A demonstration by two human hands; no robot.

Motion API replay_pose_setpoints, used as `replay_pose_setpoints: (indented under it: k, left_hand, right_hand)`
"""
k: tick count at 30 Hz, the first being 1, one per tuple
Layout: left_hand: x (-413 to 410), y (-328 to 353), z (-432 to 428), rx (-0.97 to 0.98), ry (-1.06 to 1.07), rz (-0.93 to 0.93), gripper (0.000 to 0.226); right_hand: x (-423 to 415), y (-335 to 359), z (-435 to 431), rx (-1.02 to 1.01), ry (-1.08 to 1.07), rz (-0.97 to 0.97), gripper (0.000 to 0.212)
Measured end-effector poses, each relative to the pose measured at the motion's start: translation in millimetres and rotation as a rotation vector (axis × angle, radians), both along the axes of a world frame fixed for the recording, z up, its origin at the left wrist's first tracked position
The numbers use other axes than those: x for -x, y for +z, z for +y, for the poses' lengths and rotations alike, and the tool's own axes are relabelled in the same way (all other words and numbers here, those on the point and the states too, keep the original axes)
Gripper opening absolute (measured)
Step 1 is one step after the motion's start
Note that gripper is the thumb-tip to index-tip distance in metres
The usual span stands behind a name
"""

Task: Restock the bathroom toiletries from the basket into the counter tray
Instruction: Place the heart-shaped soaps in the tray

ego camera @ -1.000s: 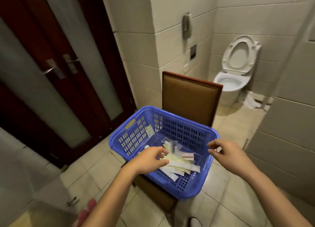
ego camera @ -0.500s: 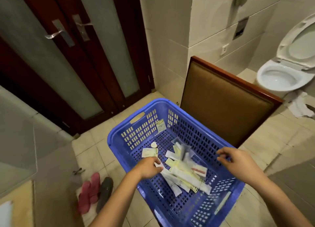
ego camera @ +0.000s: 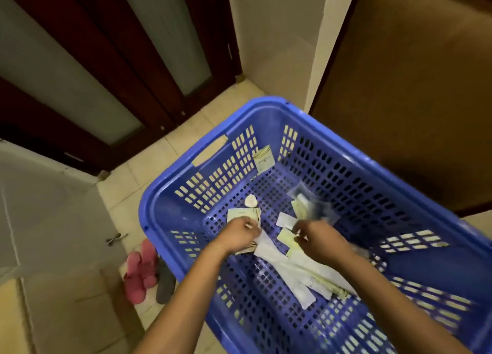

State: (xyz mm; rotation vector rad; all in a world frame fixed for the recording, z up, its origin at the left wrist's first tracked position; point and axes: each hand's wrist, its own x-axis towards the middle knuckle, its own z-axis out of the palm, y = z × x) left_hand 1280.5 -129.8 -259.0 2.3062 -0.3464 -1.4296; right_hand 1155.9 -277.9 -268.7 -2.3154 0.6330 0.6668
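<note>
head view: blue slotted plastic basket (ego camera: pixel 269 114) fills the middle and right of the frame, seen from above, with both forearms reaching in from the bottom edge. left hand (ego camera: pixel 237 234) is palm down on the basket floor, fingers curled over a flat pale packet (ego camera: pixel 243 215); cannot tell if it actually grips anything. right hand (ego camera: pixel 320 240) is just beside it, fingers curled down into the loose pile of white and yellowish toiletry sachets (ego camera: pixel 295 274); it is motion-blurred, so the grip cannot be told either. the sachets lie mid-basket, partly under both hands. a clear plastic pouch (ego camera: pixel 310 204) lies beyond the right hand. a small round white cap (ego camera: pixel 250 200) sits beyond the left hand. one small packet (ego camera: pixel 264 159) leans on the far wall. pink slippers (ego camera: pixel 138 271) and a grey slipper (ego camera: pixel 165 281) lie on the tile floor at left. dark wood doors (ego camera: pixel 111 61) at top left, brown chair back (ego camera: pixel 412 87) at top right.
</note>
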Motion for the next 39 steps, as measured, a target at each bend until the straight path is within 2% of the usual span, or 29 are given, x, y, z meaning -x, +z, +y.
replay_pose_setpoints:
  k: [4,8,10,13,15,18,21,25,29,33,39]
  left_hand:
    - [-37.6,-63.3,-26.0,-0.071,-0.017,-0.127,0.041]
    - [-52.1,-118.4,-30.7,-0.201,-0.068,-0.292,0.047]
    - [-53.1,-138.9,-29.4,-0.237,-0.121,-0.377,0.059]
    - [-56.1,-160.5,-29.6,-0.142,-0.032,-0.357,0.082]
    - [-58.8,-171.8,-33.0,-0.057,0.098,-0.341,0.085]
    - [-60.7,-183.0,-34.7,-0.027,0.111,-0.364,0.075]
    - [-64.4,-187.7,-33.8,-0.065,-0.029,-0.441,0.058]
    - [-69.0,-184.4,-32.3,-0.113,-0.205,-0.577,0.055]
    - [-66.2,-175.5,-39.1,-0.051,-0.191,-0.620,0.039]
    - [-53.0,-166.6,-51.3,-0.010,-0.243,-0.596,0.031]
    - [-25.9,-160.6,-58.9,0.138,-0.227,-0.403,0.040]
  right_hand:
    - [-41.4,-70.5,7.2,-0.066,-0.141,0.005,0.028]
    - [-62.5,-126.4,11.9,0.006,-0.257,0.001,0.025]
    - [-68.3,-144.9,16.6,0.021,-0.296,0.002,0.026]
    - [-78.5,-163.0,22.2,0.031,-0.323,-0.024,0.028]
    - [-85.9,-172.3,24.7,0.048,-0.324,-0.040,0.028]
    - [-95.8,-179.6,26.3,0.081,-0.300,-0.065,0.029]
    - [-104.5,-183.9,28.5,0.074,-0.325,-0.077,0.031]
    - [-107.8,-188.5,37.6,0.002,-0.376,-0.125,0.030]
    - [-102.4,-177.5,43.2,-0.122,-0.561,-0.218,0.029]
    - [-93.9,-155.5,29.1,-0.400,-0.918,-0.269,0.034]
    - [-63.1,-145.5,8.7,-0.550,-1.029,-0.283,0.019]
